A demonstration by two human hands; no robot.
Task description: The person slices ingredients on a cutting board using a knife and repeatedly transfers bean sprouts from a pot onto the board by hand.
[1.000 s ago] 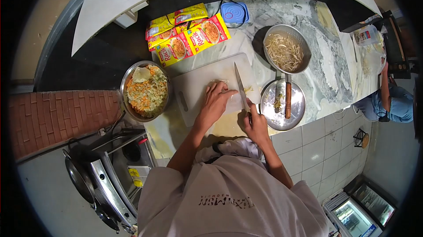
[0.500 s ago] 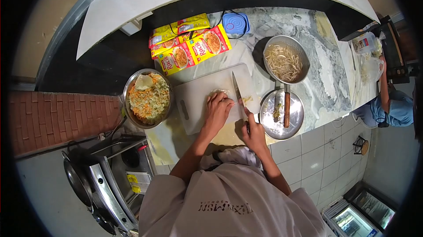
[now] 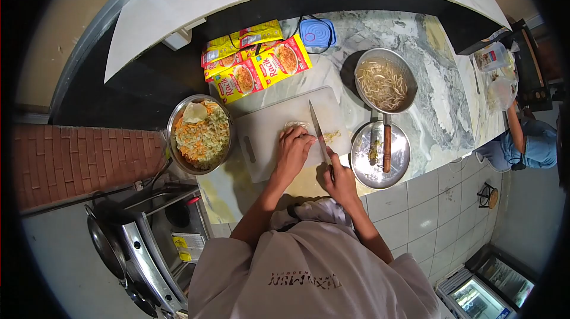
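On the white cutting board (image 3: 261,123), my left hand (image 3: 293,151) has its fingers curled down over a small pale bunch of food (image 3: 296,124). The bunch is mostly hidden under the fingers, so I cannot tell its exact kind. My right hand (image 3: 340,182) grips the handle of a kitchen knife (image 3: 316,122), its blade pointing away from me, right beside the left fingertips. Small pale-yellow cut pieces (image 3: 332,135) lie on the board to the right of the blade.
At left stands a metal bowl (image 3: 170,141) of shredded vegetables. Yellow seasoning packets (image 3: 267,70) and a blue lid (image 3: 317,32) lie behind the board. To the right are a saucepan (image 3: 360,84) of pale strands in liquid and a round metal tray (image 3: 399,153). A co-worker (image 3: 531,144) is far right.
The knife blade has shifted slightly left, closer to my left fingertips. My left hand stays almost in place. The co-worker's arm has come down a little.
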